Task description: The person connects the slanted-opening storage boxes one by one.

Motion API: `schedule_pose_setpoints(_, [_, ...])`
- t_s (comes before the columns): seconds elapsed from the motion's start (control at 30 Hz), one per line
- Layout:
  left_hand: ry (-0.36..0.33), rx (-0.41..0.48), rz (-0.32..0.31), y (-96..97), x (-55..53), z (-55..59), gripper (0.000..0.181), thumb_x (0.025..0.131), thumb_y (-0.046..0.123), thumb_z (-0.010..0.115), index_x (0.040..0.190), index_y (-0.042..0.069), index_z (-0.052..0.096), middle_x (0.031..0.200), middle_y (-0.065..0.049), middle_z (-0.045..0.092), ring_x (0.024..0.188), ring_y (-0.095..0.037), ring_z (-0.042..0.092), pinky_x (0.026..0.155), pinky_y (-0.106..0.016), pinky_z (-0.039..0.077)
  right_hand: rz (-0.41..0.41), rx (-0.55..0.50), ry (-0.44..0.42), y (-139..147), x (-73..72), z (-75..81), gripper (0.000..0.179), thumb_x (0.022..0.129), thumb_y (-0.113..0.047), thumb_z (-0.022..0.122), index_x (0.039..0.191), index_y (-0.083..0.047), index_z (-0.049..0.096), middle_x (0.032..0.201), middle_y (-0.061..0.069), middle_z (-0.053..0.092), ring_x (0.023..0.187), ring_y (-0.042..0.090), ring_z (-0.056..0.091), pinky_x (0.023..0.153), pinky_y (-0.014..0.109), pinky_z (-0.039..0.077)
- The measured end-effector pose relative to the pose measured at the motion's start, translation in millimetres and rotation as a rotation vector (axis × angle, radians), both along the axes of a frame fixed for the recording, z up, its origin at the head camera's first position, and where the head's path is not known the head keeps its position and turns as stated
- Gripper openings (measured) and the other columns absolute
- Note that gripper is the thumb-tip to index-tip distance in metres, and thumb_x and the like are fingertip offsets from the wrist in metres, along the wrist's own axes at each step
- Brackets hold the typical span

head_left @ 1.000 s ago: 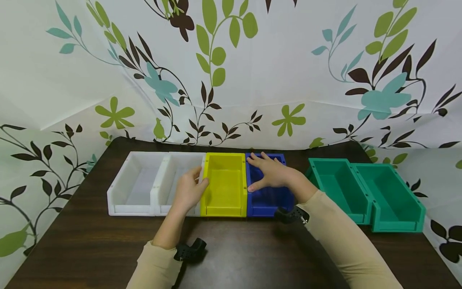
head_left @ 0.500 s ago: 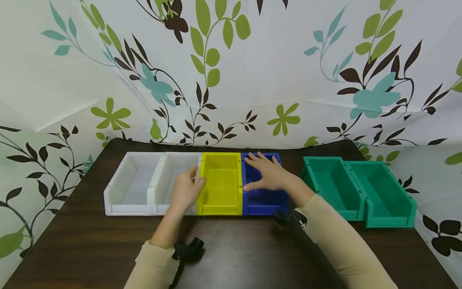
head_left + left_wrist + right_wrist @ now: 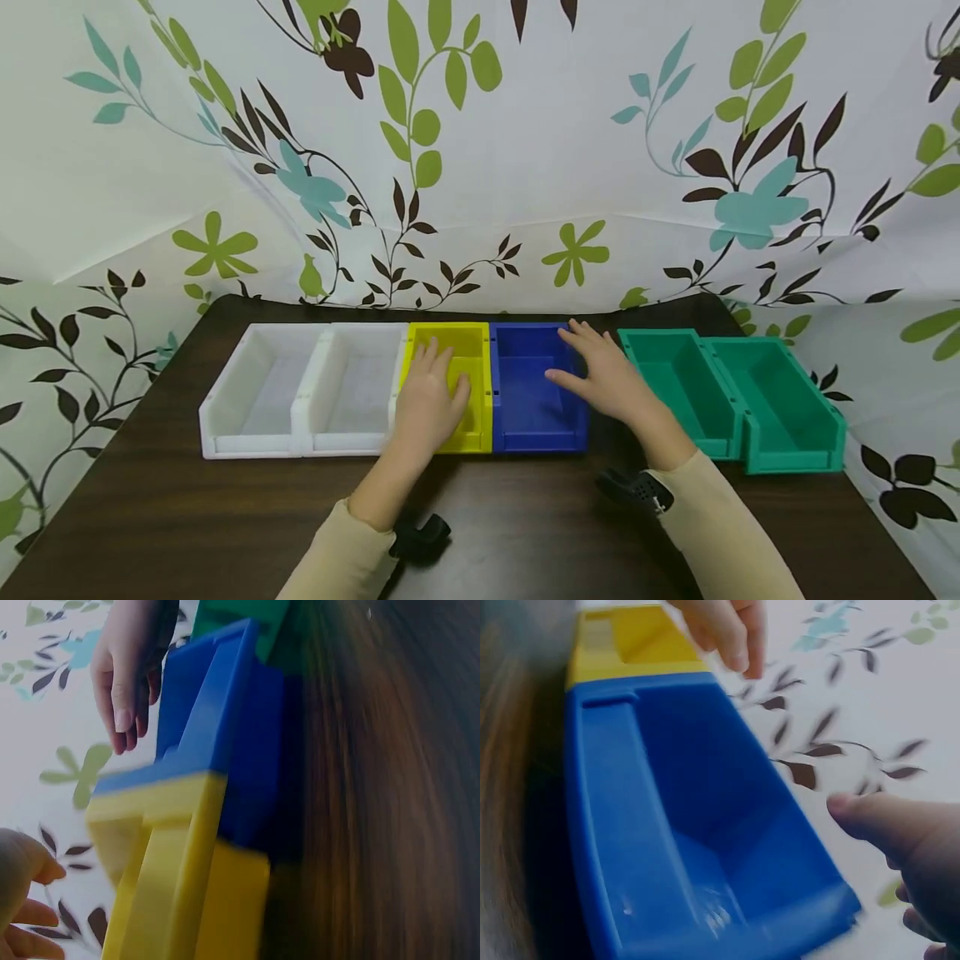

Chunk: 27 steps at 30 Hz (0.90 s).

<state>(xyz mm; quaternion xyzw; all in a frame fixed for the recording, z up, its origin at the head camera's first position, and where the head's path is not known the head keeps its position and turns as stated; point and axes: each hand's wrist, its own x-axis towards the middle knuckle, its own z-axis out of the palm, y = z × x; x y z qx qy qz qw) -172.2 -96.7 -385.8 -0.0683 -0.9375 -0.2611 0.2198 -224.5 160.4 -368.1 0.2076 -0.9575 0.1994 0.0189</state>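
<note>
In the head view, my left hand (image 3: 429,407) is spread over the yellow bin (image 3: 482,417), covering its left part and holding nothing. My right hand (image 3: 606,377) hovers at the right side of the blue bin (image 3: 528,375), fingers extended and thumb reaching over the bin's wall. The yellow and blue bins stand side by side, touching. From the right wrist view, the blue bin (image 3: 607,825) shows no contents, and my thumb is apart from its rim. The left wrist view has the fingers of my left hand (image 3: 26,900) beside the yellow bin (image 3: 169,877).
Two white bins (image 3: 306,417) adjoin the yellow one on the left. Two green bins (image 3: 738,408) stand at the right, slightly skewed, with a gap between them and the blue bin. All rest on a dark wooden table (image 3: 525,533) before a leaf-patterned cloth (image 3: 517,158).
My left hand has moved right, from the wall between the white and yellow bins to over the yellow bin. My right hand has shifted right, uncovering the blue bin. The head view has turned slightly.
</note>
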Motion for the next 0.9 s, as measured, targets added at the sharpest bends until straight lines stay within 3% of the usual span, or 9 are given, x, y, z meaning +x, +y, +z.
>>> schedule_pose_setpoints(0.13, [-0.134,0.083,-0.058,17.8,-6.0,-2.6,0.048,0.09,0.032,0.061,0.124,-0.002,0.059,0.13,-0.023,0.056,0.122,-0.037,0.054,0.099,-0.047,0.046,-0.128,-0.057,0.007,26.5,6.2,-1.8,0.077,0.087,-0.048,0.062,0.144,-0.002,0.037,0.152,0.022,0.029,0.142,0.04,0.021,0.113,0.06,0.014])
schedule_pose_setpoints(0.23, [-0.228,0.171,-0.092,27.7,-9.6,-7.8,0.053,0.089,0.035,0.062,0.128,0.0,0.056,0.103,-0.02,0.069,0.081,-0.027,0.068,0.081,-0.041,0.056,-0.245,-0.065,-0.007,49.3,10.9,0.0,0.079,0.089,-0.051,0.057,0.145,0.0,0.034,0.151,0.027,0.027,0.14,0.045,0.022,0.111,0.064,0.014])
schedule_pose_setpoints(0.33, [-0.314,0.277,-0.113,33.2,-11.1,-11.4,0.056,0.089,0.033,0.062,0.134,0.002,0.05,0.094,-0.018,0.069,0.056,-0.02,0.06,0.06,-0.035,0.056,-0.352,-0.029,0.003,71.9,14.7,6.4,0.08,0.09,-0.052,0.054,0.143,0.005,0.034,0.147,0.033,0.028,0.135,0.052,0.025,0.107,0.068,0.019])
schedule_pose_setpoints(0.37, [-0.336,0.314,-0.116,34.1,-11.7,-11.6,0.057,0.089,0.032,0.061,0.136,0.003,0.048,0.095,-0.018,0.069,0.056,-0.02,0.061,0.058,-0.035,0.055,-0.384,-0.015,0.003,78.8,15.2,9.4,0.08,0.091,-0.052,0.053,0.142,0.006,0.034,0.146,0.035,0.029,0.133,0.053,0.026,0.105,0.069,0.021])
schedule_pose_setpoints(0.43, [-0.361,0.376,-0.119,33.9,-11.7,-10.4,0.058,0.089,0.029,0.061,0.139,0.004,0.045,0.113,-0.021,0.066,0.081,-0.027,0.069,0.064,-0.038,0.057,-0.445,0.009,-0.01,90.5,15.8,13.7,0.082,0.091,-0.053,0.051,0.142,0.009,0.033,0.144,0.037,0.029,0.13,0.056,0.028,0.101,0.069,0.026])
schedule_pose_setpoints(0.53, [-0.374,0.41,-0.104,30.5,-10.4,-6.6,0.057,0.089,0.027,0.06,0.14,0.004,0.044,0.132,-0.02,0.056,0.114,-0.032,0.06,0.079,-0.039,0.056,-0.522,0.045,-0.083,103.5,16.2,17.3,0.088,0.091,-0.059,0.045,0.141,0.012,0.031,0.142,0.039,0.029,0.126,0.058,0.031,0.095,0.069,0.034])
schedule_pose_setpoints(0.63, [-0.402,0.428,-0.091,25.4,-9.7,-3.2,0.057,0.089,0.025,0.058,0.14,0.004,0.043,0.132,-0.022,0.056,0.084,-0.029,0.069,0.06,-0.032,0.053,-0.556,0.082,-0.171,110.6,16.4,18.2,0.094,0.089,-0.065,0.041,0.14,0.014,0.029,0.14,0.041,0.03,0.121,0.058,0.037,0.084,0.065,0.043])
schedule_pose_setpoints(0.77, [-0.428,0.436,-0.063,16.1,-8.3,-1.6,0.056,0.089,0.022,0.057,0.14,0.004,0.043,0.13,-0.024,0.056,0.044,-0.02,0.052,0.042,-0.025,0.036,-0.542,0.137,-0.214,110.5,16.1,17.0,0.099,0.088,-0.068,0.04,0.139,0.017,0.028,0.137,0.043,0.033,0.117,0.057,0.041,0.078,0.061,0.048])
schedule_pose_setpoints(0.9, [-0.424,0.432,-0.026,5.7,-6.6,-2.8,0.056,0.089,0.022,0.057,0.14,0.004,0.043,0.134,-0.02,0.055,0.086,-0.028,0.068,0.053,-0.03,0.049,-0.521,0.214,-0.181,105.5,15.9,15.4,0.098,0.088,-0.066,0.041,0.137,0.019,0.031,0.135,0.045,0.032,0.117,0.059,0.038,0.084,0.066,0.042])
